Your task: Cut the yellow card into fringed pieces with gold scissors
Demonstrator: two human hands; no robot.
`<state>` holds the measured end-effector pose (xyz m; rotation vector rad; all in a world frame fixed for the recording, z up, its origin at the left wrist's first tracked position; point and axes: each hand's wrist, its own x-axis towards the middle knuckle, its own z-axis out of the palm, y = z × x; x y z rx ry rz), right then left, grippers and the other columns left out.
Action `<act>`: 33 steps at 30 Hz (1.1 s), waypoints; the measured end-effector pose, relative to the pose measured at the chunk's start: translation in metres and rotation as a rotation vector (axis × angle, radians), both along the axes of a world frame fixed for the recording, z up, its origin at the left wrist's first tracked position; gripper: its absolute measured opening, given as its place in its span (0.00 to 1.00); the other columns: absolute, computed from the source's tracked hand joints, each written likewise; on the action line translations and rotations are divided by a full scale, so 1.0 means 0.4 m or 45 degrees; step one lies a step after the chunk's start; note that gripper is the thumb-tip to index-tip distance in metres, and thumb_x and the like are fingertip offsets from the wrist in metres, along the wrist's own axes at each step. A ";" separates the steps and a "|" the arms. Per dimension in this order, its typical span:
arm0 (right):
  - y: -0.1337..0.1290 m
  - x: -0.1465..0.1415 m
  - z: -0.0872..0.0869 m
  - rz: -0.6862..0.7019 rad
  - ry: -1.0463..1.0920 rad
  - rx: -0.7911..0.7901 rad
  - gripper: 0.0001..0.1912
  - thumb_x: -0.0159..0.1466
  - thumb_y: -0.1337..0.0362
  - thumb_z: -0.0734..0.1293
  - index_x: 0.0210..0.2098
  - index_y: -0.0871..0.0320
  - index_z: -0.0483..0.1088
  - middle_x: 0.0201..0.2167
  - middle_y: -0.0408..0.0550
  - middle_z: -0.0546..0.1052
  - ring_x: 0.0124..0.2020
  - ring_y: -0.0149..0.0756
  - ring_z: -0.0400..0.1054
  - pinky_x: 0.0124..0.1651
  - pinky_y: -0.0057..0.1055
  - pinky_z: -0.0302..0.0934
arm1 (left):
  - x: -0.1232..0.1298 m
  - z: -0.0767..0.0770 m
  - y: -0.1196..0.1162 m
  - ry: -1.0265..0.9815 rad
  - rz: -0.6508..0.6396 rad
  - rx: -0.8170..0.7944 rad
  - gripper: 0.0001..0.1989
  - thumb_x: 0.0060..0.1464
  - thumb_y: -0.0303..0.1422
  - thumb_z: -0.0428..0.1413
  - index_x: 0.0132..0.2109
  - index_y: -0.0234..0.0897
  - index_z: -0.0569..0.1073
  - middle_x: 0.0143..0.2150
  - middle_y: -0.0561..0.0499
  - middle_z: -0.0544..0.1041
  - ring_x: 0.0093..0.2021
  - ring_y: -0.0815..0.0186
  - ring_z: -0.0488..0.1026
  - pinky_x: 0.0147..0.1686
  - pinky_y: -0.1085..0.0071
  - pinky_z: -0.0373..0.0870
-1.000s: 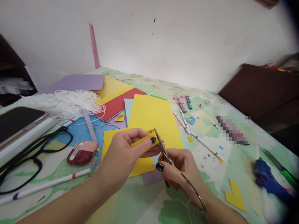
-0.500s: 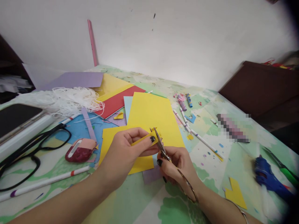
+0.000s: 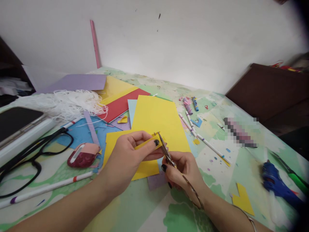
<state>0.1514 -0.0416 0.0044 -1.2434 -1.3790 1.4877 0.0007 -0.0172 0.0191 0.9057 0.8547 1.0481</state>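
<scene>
Between the thumb and fingers of my left hand (image 3: 131, 154) is a narrow yellow paper strip (image 3: 156, 139), its end pointing right. My right hand (image 3: 183, 170) is closed around the handles of a pair of scissors (image 3: 167, 154). The scissor blades point up and left at the strip's right end, with their tips slightly apart. Whether they are cutting into the paper is hard to make out. Beneath both hands lie a large yellow sheet (image 3: 156, 112) and another yellow piece (image 3: 147, 170), partly covered by my left hand.
At left are black glasses (image 3: 36, 161), a maroon-and-pink case (image 3: 83, 155), a phone (image 3: 19, 122) and white string (image 3: 72, 103). To the right lie a blue glue gun (image 3: 275, 180), a green-handled cutter (image 3: 294, 178), a yellow scrap (image 3: 242, 199) and striped paper sticks (image 3: 210, 146).
Both hands, with the strip and scissors, have shifted very slightly left. The scissor blades remain at the strip's right end, and the things on the table stay in place.
</scene>
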 end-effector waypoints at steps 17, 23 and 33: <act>0.003 -0.003 0.000 0.012 -0.017 0.017 0.07 0.48 0.69 0.61 0.16 0.58 0.57 0.10 0.34 0.54 0.11 0.20 0.47 0.14 0.19 0.43 | 0.003 0.002 -0.001 -0.035 0.028 -0.015 0.06 0.50 0.32 0.59 0.30 0.33 0.71 0.33 0.48 0.80 0.36 0.62 0.78 0.41 0.70 0.75; 0.003 -0.006 -0.001 -0.004 -0.045 0.012 0.07 0.49 0.69 0.60 0.17 0.58 0.57 0.11 0.34 0.55 0.11 0.20 0.46 0.14 0.19 0.42 | 0.002 -0.003 0.004 -0.047 0.019 0.009 0.07 0.50 0.33 0.59 0.30 0.33 0.72 0.33 0.49 0.80 0.36 0.63 0.78 0.42 0.70 0.74; 0.003 -0.009 -0.001 -0.038 -0.109 0.011 0.11 0.50 0.67 0.61 0.15 0.58 0.55 0.10 0.34 0.54 0.11 0.20 0.46 0.13 0.19 0.41 | 0.000 -0.005 0.004 -0.033 0.010 0.017 0.07 0.50 0.34 0.59 0.30 0.33 0.73 0.33 0.49 0.80 0.37 0.64 0.77 0.42 0.70 0.74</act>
